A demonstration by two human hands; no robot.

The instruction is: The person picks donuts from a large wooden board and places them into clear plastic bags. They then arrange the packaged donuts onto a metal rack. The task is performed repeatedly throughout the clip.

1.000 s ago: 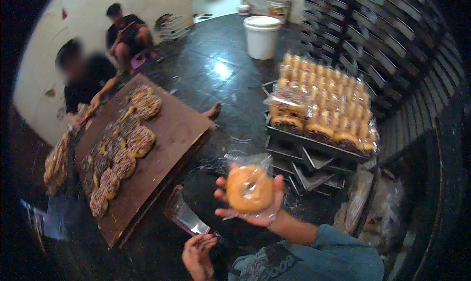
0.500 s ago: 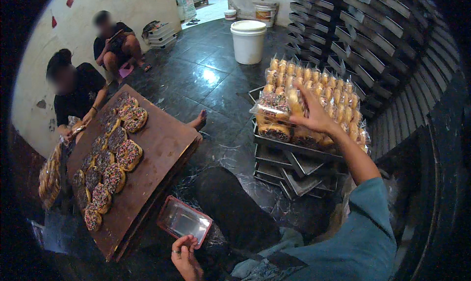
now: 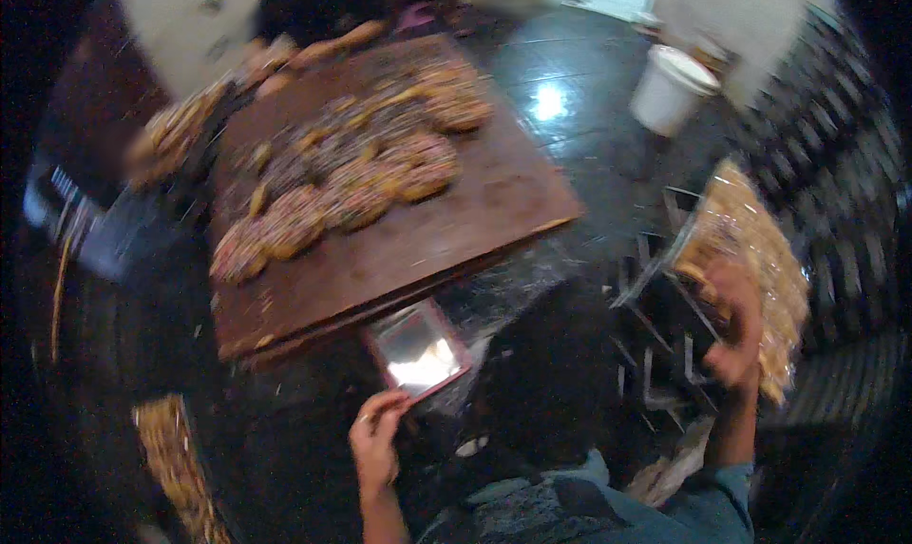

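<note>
My left hand (image 3: 377,437) has thumb and fingers pinched together at the near corner of a shallow, clear box with a red rim (image 3: 465,359). What lies in the pinch is too small to make out. My right hand (image 3: 734,330) is at the near-left side of a pile of clear-wrapped doughnuts (image 3: 774,268). Motion smears its fingers, so their hold does not show. Left of centre, doughnuts with dark topping and coloured sprinkles (image 3: 356,194) lie in rows on a brown board (image 3: 494,197).
Metal trays (image 3: 655,378) are stacked under the wrapped pile. A white bucket (image 3: 665,97) stands on the dark floor behind. Across the board sits a person (image 3: 318,12) with hands near wrapped doughnuts (image 3: 185,126). More wrapped goods (image 3: 176,458) are at lower left. Dark racks (image 3: 845,135) line the right.
The view has swung left, blurring it and shifting everything rightward. My right hand, earlier spread on a wrapped pack atop the pile, is now lower at its near side. My left hand stays by the red-rimmed box.
</note>
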